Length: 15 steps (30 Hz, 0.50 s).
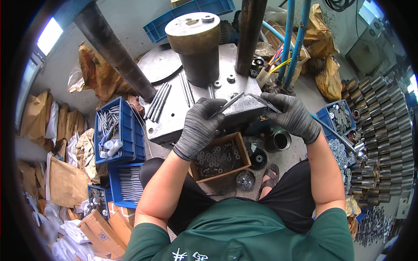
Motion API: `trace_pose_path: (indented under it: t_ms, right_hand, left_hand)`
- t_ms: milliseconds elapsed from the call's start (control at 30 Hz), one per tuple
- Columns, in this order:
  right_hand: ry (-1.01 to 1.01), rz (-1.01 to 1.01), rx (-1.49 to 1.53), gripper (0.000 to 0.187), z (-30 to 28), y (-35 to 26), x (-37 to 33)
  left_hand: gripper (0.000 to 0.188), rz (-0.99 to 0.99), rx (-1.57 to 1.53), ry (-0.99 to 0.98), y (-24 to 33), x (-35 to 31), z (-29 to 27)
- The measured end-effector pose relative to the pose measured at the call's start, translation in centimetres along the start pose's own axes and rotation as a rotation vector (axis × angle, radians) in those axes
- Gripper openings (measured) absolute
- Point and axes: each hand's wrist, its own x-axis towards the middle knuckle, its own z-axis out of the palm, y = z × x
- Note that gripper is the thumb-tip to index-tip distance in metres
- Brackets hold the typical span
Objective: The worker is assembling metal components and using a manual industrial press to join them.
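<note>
My left hand (201, 126), in a grey glove, is closed around a slim metal shaft (232, 102) that points up and to the right. My right hand (297, 116), gloved alike, grips a dark metal rod (266, 103) with a thin, bent-looking tip. The two tips come close together above the front edge of the steel press table (244, 108). Several similar shafts (159, 102) lie in a row at the table's left, with a few longer ones (186, 89) beside them. Small metal rings (230, 78) sit near the press column.
The thick press ram (193, 48) stands between two dark posts (115, 52). Below the table is a box of small rings (217, 158). Blue crates (119, 130) of shafts stand left; a blue lever (333, 129) slants past my right hand. Stacked metal tubes (379, 139) line the right.
</note>
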Motion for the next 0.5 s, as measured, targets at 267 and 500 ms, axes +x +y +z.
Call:
trace_pose_path:
  t_ms: [267,500]
  right_hand:
    - [-0.252,0.133,0.084,0.053,-0.8,0.0,-0.7]
    - [-0.345,0.084,0.222,0.052,2.2,0.1,-0.6]
  left_hand:
    - [0.032,-0.089,-0.095,-0.145,0.0,-0.5,-0.1]
    - [0.033,-0.209,-0.293,-0.214,-0.3,-0.5,1.2]
